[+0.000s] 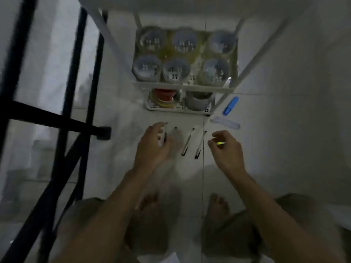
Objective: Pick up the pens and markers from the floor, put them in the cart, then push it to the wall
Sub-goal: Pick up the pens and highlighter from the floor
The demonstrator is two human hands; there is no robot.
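Head view's dim and blurred: left hand (152, 144) fingers grip a white marker (161, 137); right hand (226, 147) pinches something yellow-tipped; cart (182, 87) beyond holds jars (147, 68).

Cart (182, 88) top cut off above; left hand (152, 147) grip contents blurred, partly hidden.

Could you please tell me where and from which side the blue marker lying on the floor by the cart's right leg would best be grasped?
Probably at mid-barrel, pinched across its narrow width from above. The blue marker lies flat on the tile, angled up and right, with bare floor along its right side. The cart's leg crowds its left, so the right hand should come from the right.
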